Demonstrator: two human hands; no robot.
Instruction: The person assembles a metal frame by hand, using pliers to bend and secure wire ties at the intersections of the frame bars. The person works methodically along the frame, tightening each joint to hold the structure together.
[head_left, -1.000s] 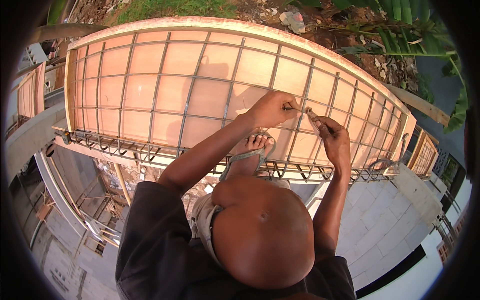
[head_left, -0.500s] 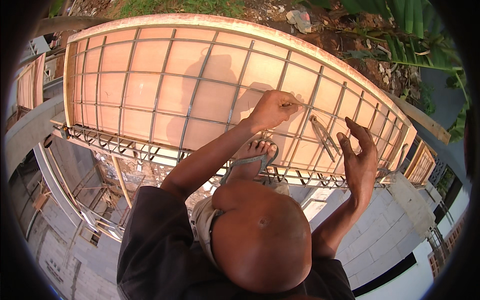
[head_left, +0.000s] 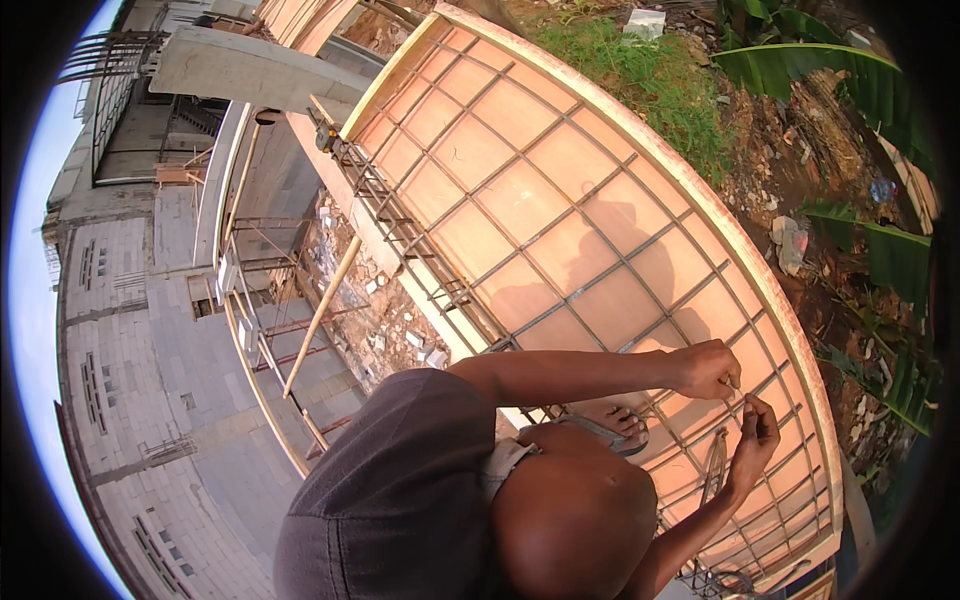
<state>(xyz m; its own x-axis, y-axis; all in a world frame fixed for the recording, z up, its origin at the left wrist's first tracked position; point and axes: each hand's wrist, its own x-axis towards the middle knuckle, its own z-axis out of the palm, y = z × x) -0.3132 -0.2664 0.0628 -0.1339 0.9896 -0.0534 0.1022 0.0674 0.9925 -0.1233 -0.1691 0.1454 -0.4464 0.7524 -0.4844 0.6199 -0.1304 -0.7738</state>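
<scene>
My left hand (head_left: 706,370) is closed in a pinch above the steel rebar grid (head_left: 570,205). Just beside it, my right hand (head_left: 757,438) has its thumb and fingertips pressed together. The two sets of fingertips nearly meet; whatever lies in them is too small to make out. Near my right hand, a pair of pincers (head_left: 714,465) rests on the crossing bars. Under the grid lies a pale plywood panel (head_left: 520,200), framed by a raised wooden edge board (head_left: 690,165).
My sandalled foot (head_left: 610,425) stands on the formwork's inner side, beside my bent knee (head_left: 580,500). Bent steel stirrups (head_left: 390,215) line that edge, above a drop to rubble (head_left: 400,335). A wooden pole (head_left: 322,315) leans there. Beyond the outer board are banana leaves (head_left: 830,80) and soil.
My view has turned, so the formwork now slants down to the right. My right hand has gone from open and apart to closed, close to my left hand. The left stays pinched.
</scene>
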